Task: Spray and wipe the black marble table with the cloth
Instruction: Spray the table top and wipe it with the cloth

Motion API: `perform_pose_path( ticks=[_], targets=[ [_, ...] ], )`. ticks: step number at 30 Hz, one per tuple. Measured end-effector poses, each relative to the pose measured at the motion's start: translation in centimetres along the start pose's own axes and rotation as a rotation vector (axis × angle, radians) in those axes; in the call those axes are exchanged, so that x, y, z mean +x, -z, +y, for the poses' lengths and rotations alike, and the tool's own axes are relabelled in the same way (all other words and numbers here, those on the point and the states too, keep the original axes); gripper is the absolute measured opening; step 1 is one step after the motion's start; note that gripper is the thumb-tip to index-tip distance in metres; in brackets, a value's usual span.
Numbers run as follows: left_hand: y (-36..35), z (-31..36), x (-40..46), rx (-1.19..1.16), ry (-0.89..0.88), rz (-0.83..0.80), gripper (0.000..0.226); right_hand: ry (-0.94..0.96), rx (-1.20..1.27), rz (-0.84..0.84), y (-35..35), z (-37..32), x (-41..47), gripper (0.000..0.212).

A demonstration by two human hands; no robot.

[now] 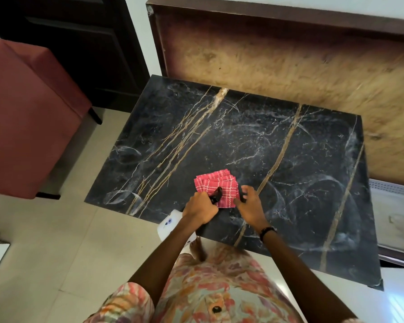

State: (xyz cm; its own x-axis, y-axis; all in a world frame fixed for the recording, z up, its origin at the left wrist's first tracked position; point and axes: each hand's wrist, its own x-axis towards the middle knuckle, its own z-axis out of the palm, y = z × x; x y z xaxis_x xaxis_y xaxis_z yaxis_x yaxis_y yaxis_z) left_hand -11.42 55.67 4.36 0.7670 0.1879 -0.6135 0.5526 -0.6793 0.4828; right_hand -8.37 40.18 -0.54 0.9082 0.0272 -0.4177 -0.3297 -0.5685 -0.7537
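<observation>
Soft, even indoor light, moderately bright, no hard shadows. Black marble table [278,145] shows faint pale sheen and swirling smear marks, strongest toward far left corner and right edge. Bright bluish glare patch on floor tiles [56,241] past table's near right corner. Wide-angle distortion: table edges splay, wooden panel [289,66] behind far edge bows. Panel's right part smeared by blur. Hands slightly soft; marble veins at centre sharp.
</observation>
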Motion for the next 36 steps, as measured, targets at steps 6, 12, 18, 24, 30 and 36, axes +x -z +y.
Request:
perform_pose_path(
  ticks=[6,12,18,24,30,36],
  targets=[
    [0.6,-1.0,0.4,-0.002,0.001,0.01,0.025,-0.043,-0.132,-0.018,-1.0,-0.9,1.9,0.047],
    [1.7,-4.0,-0.4,-0.124,0.022,0.065,0.03,-0.189,-0.018,-0.1,-0.7,-1.7,3.4,0.059],
    [4.2,-7.2,-2.1,-0.316,0.115,0.264,0.019,-0.319,0.371,-0.347,-0.9,-3.2,3.6,0.027],
    [7.3,-11.7,-3.2,-0.483,0.167,0.423,0.006,-0.03,0.22,-0.484,-3.4,-8.4,3.1,0.019],
    [11.6,-17.7,-2.9,-0.656,0.243,0.536,0.011,0.295,0.013,-0.501,-9.4,-17.3,4.3,0.017],
    [16.4,-24.0,-2.0,-0.686,0.262,0.588,0.015,0.845,-0.436,-0.309,-19.3,-22.7,2.9,0.036]
  ],
)
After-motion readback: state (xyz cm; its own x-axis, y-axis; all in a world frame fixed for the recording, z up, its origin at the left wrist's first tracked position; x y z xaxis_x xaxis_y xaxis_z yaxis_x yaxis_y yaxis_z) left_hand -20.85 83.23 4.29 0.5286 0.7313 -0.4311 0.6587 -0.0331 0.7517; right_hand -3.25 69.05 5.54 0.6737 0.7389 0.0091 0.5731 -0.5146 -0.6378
